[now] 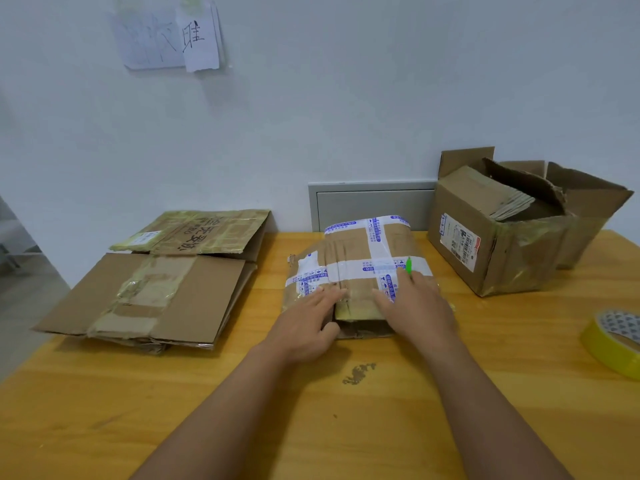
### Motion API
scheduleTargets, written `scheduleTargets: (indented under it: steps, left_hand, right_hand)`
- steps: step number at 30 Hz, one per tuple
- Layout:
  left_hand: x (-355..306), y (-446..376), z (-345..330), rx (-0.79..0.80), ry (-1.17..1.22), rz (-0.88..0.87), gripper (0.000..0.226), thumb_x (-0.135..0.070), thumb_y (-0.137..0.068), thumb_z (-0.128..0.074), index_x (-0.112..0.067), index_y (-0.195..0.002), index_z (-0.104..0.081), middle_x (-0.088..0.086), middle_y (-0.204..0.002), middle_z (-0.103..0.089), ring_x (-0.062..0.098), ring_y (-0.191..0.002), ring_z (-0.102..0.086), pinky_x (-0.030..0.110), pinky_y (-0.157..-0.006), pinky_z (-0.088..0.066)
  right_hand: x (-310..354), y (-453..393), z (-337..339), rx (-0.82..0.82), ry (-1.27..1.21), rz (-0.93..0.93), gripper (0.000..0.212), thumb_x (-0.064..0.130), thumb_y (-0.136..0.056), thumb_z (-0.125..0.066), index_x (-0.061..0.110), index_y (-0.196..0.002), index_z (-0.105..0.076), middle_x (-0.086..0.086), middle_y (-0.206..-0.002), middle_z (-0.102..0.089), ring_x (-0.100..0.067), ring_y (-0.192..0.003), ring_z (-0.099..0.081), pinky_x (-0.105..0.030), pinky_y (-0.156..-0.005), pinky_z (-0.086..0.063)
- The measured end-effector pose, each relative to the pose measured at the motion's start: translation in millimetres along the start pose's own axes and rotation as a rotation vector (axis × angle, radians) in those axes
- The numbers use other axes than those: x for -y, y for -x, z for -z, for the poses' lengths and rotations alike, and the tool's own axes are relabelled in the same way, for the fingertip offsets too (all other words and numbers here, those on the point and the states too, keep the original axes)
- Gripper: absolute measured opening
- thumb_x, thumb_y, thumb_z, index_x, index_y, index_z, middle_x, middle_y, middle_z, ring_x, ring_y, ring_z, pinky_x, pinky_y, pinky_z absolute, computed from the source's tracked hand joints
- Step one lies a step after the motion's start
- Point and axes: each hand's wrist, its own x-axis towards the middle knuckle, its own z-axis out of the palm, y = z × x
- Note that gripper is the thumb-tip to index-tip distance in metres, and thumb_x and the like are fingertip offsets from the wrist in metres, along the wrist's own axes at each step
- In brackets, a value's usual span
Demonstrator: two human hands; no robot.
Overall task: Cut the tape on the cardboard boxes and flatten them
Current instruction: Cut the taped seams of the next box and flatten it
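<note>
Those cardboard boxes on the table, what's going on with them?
A person is breaking down boxes. Both hands press on a taped box in the middle of the wooden table: the left hand lies flat on it, and the right hand holds a small green cutter against the white and blue tape. A stack of flattened boxes lies to the left. An open box and a roll of yellow tape sit to the right.

matt cardboard box [360, 271], glossy tape [346, 268], wooden table [104, 410]

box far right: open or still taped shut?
Open. The right box has its top flaps standing up, with flattened cardboard poking out of it.
</note>
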Motion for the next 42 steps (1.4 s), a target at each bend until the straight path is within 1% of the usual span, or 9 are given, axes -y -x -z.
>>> scheduleTargets:
  steps: [4, 8, 14, 21, 25, 28, 32, 36, 42]
  left_hand:
    - [3.2, -9.3, -1.1, -0.059, 0.158, 0.1, 0.055, -0.046, -0.099, -0.016, -0.041, -0.153, -0.027, -0.013, -0.164, -0.015, 0.011, -0.148, -0.014, 0.037, -0.117, -0.02]
    - [6.0, -29.6, -3.6, -0.1, 0.003, 0.139, 0.048, -0.045, -0.105, -0.034, -0.036, -0.152, -0.033, -0.012, -0.158, -0.032, 0.018, -0.146, -0.02, 0.036, -0.117, -0.015]
    - [12.7, -36.2, -5.7, 0.097, -0.116, 0.198, 0.065, -0.06, -0.096, -0.041, -0.047, -0.154, -0.014, -0.008, -0.166, -0.004, 0.026, -0.152, 0.001, 0.046, -0.123, -0.009]
    - [5.1, -38.4, 5.6, 0.092, -0.362, 0.165, 0.043, -0.052, -0.101, -0.03, -0.039, -0.136, -0.053, 0.001, -0.136, -0.052, 0.03, -0.122, -0.044, 0.038, -0.098, -0.035]
    - [13.1, -37.1, 9.1, -0.055, -0.255, 0.045, 0.027, -0.035, -0.1, -0.046, -0.035, -0.116, -0.068, -0.007, -0.112, -0.068, 0.016, -0.106, -0.059, 0.029, -0.072, -0.038]
    - [26.6, -31.5, -3.0, -0.083, -0.175, -0.043, 0.036, -0.048, -0.099, -0.049, -0.042, -0.133, -0.056, -0.012, -0.133, -0.054, 0.014, -0.127, -0.042, 0.029, -0.096, -0.038]
    - [23.9, -20.7, -16.6, 0.162, -0.083, 0.077, 0.076, -0.079, -0.087, -0.035, -0.05, -0.154, -0.011, -0.02, -0.163, 0.01, 0.011, -0.149, 0.019, 0.037, -0.121, 0.006]
    - [17.2, -21.7, -21.0, 0.231, -0.144, 0.141, 0.094, -0.092, -0.074, -0.025, -0.049, -0.153, 0.003, -0.014, -0.162, 0.02, 0.015, -0.148, 0.025, 0.043, -0.122, 0.008]
    - [11.7, -24.8, -22.4, 0.238, -0.196, 0.158, 0.091, -0.085, -0.083, -0.026, -0.04, -0.156, 0.005, -0.003, -0.164, 0.02, 0.019, -0.148, 0.027, 0.044, -0.122, 0.011]
  right_hand:
    - [11.6, -8.5, -10.0, 0.127, 0.075, -0.1, 0.101, 0.082, -0.082, -0.034, 0.018, -0.155, -0.003, -0.007, -0.162, -0.006, -0.039, -0.144, -0.014, -0.052, -0.114, -0.019]
    - [9.3, -12.0, -18.1, 0.194, 0.087, -0.13, 0.107, 0.084, -0.079, -0.037, 0.019, -0.155, -0.001, -0.005, -0.163, 0.0, -0.039, -0.145, -0.01, -0.052, -0.115, -0.017]
    - [-2.5, -19.2, -23.4, 0.307, 0.114, -0.131, 0.11, 0.088, -0.074, -0.037, 0.02, -0.155, -0.008, -0.002, -0.163, -0.006, -0.041, -0.144, -0.013, -0.052, -0.115, -0.016]
    - [12.0, -30.0, -29.5, 0.303, 0.085, -0.093, 0.084, 0.059, -0.092, -0.034, 0.017, -0.155, 0.002, -0.007, -0.163, 0.001, -0.04, -0.147, -0.003, -0.054, -0.119, -0.005]
    - [16.9, -29.2, -43.3, 0.329, 0.045, -0.086, 0.112, 0.09, -0.074, -0.024, 0.019, -0.155, 0.006, -0.004, -0.163, 0.011, -0.04, -0.147, 0.01, -0.053, -0.115, 0.011]
    - [4.7, -34.3, -43.1, 0.327, 0.093, 0.057, 0.124, 0.097, -0.063, -0.028, 0.021, -0.155, 0.005, -0.001, -0.163, 0.009, -0.034, -0.148, 0.009, -0.051, -0.118, 0.007]
    - [-10.7, -42.1, -26.9, 0.415, 0.11, 0.2, 0.115, 0.088, -0.07, -0.045, 0.024, -0.156, -0.003, -0.001, -0.164, 0.001, -0.026, -0.15, 0.003, -0.046, -0.12, 0.001]
    - [-0.7, -52.5, -33.8, 0.339, 0.072, 0.177, 0.085, 0.068, -0.091, -0.037, 0.022, -0.156, -0.008, -0.003, -0.163, -0.007, -0.027, -0.149, -0.006, -0.045, -0.12, -0.008]
    - [6.6, -42.5, -67.3, 0.226, 0.062, 0.16, 0.068, 0.056, -0.098, -0.019, 0.025, -0.156, -0.001, -0.002, -0.163, 0.006, -0.024, -0.149, 0.01, -0.043, -0.118, 0.008]
